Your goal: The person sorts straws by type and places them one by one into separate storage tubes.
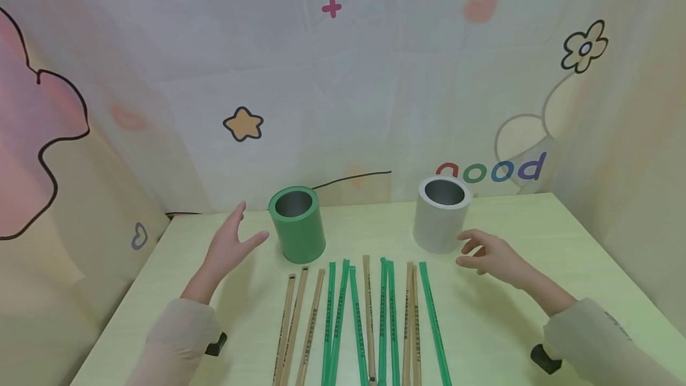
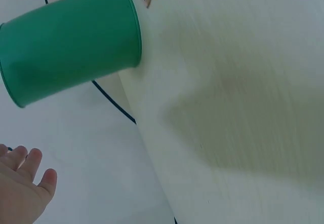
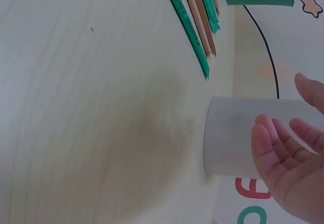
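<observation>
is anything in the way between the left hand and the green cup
Nothing visible stands between the left hand and the green cup. The narrow sticks lie lower in the head view, outside that gap.

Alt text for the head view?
A person's left hand hovers beside a green cylindrical cup and right hand beside a white cylindrical cup, both hands empty, over a pale yellow table. Slim green sticks and tan sticks lie in a row nearer the viewer; pale printed cloth hangs behind.
</observation>
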Available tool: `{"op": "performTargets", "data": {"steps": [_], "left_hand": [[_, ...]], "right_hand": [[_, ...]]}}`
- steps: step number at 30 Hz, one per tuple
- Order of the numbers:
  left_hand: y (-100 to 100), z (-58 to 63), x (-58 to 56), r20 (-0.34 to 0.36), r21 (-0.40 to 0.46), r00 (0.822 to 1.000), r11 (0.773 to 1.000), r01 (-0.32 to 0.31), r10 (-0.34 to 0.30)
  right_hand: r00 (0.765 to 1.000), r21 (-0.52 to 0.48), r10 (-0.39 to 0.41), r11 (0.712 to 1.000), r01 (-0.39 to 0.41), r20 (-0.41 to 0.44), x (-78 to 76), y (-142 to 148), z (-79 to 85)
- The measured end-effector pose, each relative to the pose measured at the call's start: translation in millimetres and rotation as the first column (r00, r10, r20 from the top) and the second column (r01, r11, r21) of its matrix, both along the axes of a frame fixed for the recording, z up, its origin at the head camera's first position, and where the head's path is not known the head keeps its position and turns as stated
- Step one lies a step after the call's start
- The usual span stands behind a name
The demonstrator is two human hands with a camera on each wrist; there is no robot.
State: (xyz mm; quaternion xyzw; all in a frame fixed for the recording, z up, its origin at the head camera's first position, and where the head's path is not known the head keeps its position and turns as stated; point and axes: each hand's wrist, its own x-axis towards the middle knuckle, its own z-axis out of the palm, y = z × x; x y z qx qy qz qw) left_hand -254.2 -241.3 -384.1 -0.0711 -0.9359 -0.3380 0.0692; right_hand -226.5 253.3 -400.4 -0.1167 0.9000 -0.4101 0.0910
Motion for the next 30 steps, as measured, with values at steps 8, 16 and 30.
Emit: {"op": "performTargets", "data": {"steps": [8,16,30], "left_hand": [[22,-5.4,-14.9,-0.004,0.092,1.000,0.996,-0.007,0.007],[34,-16.3,-25.0,-0.006,0.143,1.000,0.990,-0.012,0.013],[51,-14.9,-27.8,-0.028,0.184,1.000,0.983,0.001,0.004]], "right_hand": [[0.988,-0.109,0.041,0.994,-0.026,0.147,0.6,-23,-23.7],[0.973,-0.148,0.078,0.988,-0.046,0.218,6.8,-43,-42.2],[0.984,-0.117,0.078,0.991,-0.059,0.163,9.1,-55,-56.3]]}}
